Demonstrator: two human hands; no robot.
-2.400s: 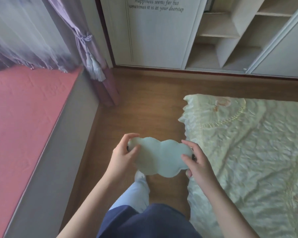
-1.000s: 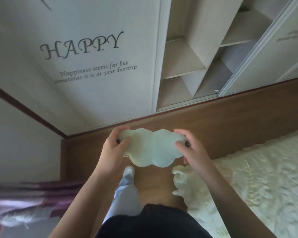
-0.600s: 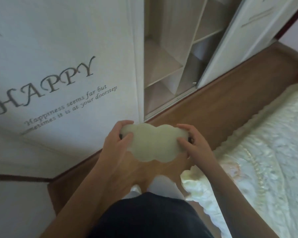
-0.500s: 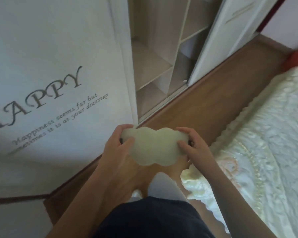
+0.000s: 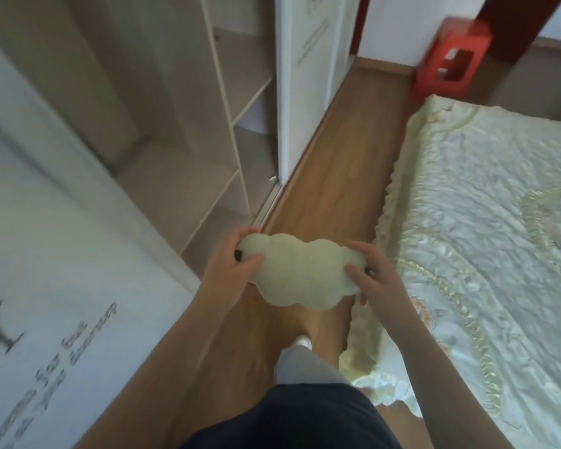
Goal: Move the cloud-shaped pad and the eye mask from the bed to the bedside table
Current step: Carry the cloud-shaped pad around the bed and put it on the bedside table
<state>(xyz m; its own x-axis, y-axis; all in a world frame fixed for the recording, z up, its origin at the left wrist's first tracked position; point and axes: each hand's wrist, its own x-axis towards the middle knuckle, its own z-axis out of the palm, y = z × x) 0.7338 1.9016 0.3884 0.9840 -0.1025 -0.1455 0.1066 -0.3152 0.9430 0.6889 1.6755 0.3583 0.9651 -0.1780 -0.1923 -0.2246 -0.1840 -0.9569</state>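
On your left stands a white wardrobe (image 5: 30, 254) with dark lettering on its door and open shelves (image 5: 208, 163). Wooden floor (image 5: 331, 176) runs ahead, with a red box (image 5: 450, 56) near the far wall.

Left forearm (image 5: 188, 338) and right forearm (image 5: 425, 354) uncovered down to the frame's lower edge. Left hand (image 5: 230, 267) and right hand (image 5: 378, 280) bare. Dark navy garment (image 5: 292, 416) over the torso, plain cloth. One trouser leg (image 5: 302, 364) ahead of it, pale grey-blue, loose. White footwear toe (image 5: 302, 341) at its end; shoe or sock, cannot tell.
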